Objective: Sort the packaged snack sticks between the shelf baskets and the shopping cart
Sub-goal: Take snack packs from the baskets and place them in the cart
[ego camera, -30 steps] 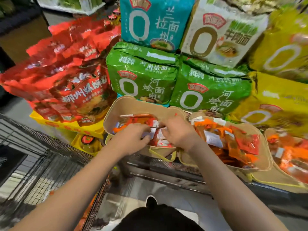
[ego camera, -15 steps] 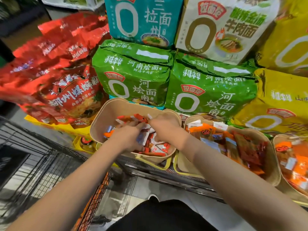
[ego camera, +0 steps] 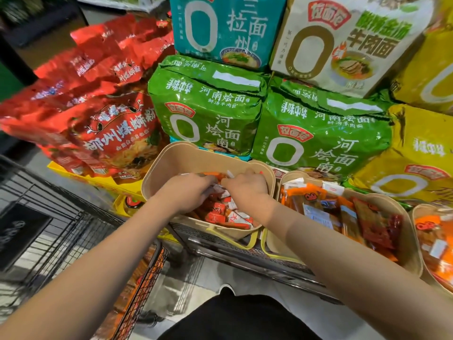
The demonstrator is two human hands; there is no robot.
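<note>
Both hands — left hand (ego camera: 190,190), right hand (ego camera: 246,186) — are curling into red-and-white packaged snack sticks (ego camera: 221,212) inside the leftmost beige oval basket (ego camera: 171,160); exact hold I cannot tell.

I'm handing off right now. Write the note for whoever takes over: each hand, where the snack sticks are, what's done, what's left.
Left hand: in the left basket, fingers curled into the snack sticks; the exact grip is hidden.
Right hand: in the same basket, curled on the sticks beside the left; the grip is hidden too.
Other packets fill the middle basket and the right basket.
Cart: at the left; orange packets show through its mesh.
Done: cannot tell how far the sorting has got.
Left: lift out the gathered sticks and move them to basket or cart.
</note>
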